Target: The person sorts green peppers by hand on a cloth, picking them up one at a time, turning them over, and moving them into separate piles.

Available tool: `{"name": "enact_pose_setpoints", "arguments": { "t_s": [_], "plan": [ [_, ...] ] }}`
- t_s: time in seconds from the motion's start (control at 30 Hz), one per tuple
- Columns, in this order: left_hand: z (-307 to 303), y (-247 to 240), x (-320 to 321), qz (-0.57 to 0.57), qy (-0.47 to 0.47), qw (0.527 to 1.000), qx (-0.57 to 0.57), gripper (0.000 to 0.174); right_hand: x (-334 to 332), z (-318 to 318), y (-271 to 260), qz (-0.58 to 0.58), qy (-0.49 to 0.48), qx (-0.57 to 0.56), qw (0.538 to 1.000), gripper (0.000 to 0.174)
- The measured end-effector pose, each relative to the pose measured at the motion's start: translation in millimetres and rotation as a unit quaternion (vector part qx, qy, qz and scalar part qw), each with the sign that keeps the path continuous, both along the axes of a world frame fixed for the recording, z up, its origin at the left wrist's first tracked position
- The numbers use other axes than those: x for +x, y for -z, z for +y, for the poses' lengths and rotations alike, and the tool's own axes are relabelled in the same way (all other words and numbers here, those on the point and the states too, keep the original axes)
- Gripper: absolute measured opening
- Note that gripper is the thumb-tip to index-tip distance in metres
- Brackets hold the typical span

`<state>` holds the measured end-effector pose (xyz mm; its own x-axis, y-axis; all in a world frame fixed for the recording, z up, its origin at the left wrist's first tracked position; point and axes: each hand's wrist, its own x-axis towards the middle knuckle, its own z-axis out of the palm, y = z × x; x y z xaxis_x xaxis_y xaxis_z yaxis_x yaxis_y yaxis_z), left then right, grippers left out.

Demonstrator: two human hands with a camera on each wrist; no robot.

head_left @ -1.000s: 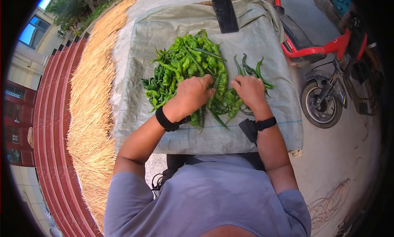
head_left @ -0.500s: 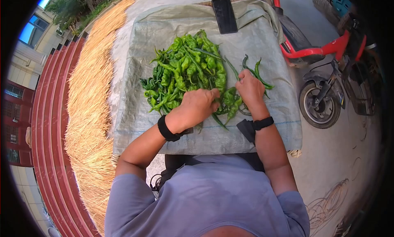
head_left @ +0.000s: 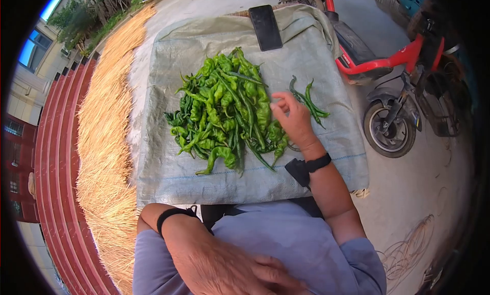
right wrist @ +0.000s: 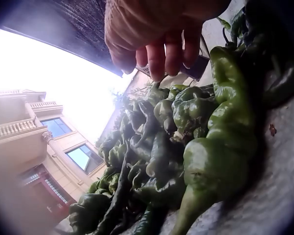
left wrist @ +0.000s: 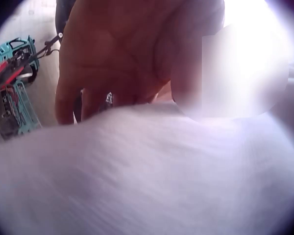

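Observation:
A heap of green peppers [head_left: 219,101] lies on a grey-green woven sheet [head_left: 168,188]. Over the heap's right side hovers my right hand [head_left: 293,119], its fingers bent loosely with nothing between them. The right wrist view has those fingertips [right wrist: 157,61] hanging just above the glossy peppers [right wrist: 191,110]. My left hand [head_left: 229,267] is drawn back to my chest, over the grey-blue shirt [head_left: 286,228]. In the left wrist view its fingers reach down to the pale cloth [left wrist: 137,161], which hides their tips.
A few slim peppers [head_left: 309,98] lie apart, right of the heap. A black phone [head_left: 266,27] rests at the sheet's far edge. To the right stands a red electric scooter [head_left: 388,63]. Straw [head_left: 104,126] is spread on the ground at left, beside red steps [head_left: 61,162].
My left hand has left the heap and come back to my chest, uncovering the heap's near edge. The right hand has shifted left and no longer holds the long pepper.

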<state>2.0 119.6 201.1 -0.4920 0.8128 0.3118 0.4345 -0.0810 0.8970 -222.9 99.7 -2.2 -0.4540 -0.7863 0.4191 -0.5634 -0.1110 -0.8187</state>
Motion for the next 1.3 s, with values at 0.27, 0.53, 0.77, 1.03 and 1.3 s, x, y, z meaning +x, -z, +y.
{"name": "enact_pose_setpoints", "arguments": {
  "t_s": [0.27,0.53,0.77,1.03,1.3],
  "plan": [
    [-38,3,30,0.047,-0.045,0.998,-0.025,0.071,-24,3,5,0.157,0.276,0.017,0.948,0.026],
    [-15,10,26,-0.006,-0.056,0.998,0.022,0.078,-26,1,17,0.188,0.270,0.057,0.943,0.025],
    [-51,2,53,0.096,0.000,0.994,0.057,0.059,-25,-1,22,0.204,0.250,0.054,0.945,0.021],
    [-23,5,48,0.016,-0.067,0.984,0.162,0.050,-26,-2,23,0.212,0.246,0.053,0.944,0.020],
    [-36,11,54,0.011,-0.067,0.989,0.131,0.041,-21,5,21,0.304,0.292,0.146,0.895,0.036]
  ]
}}
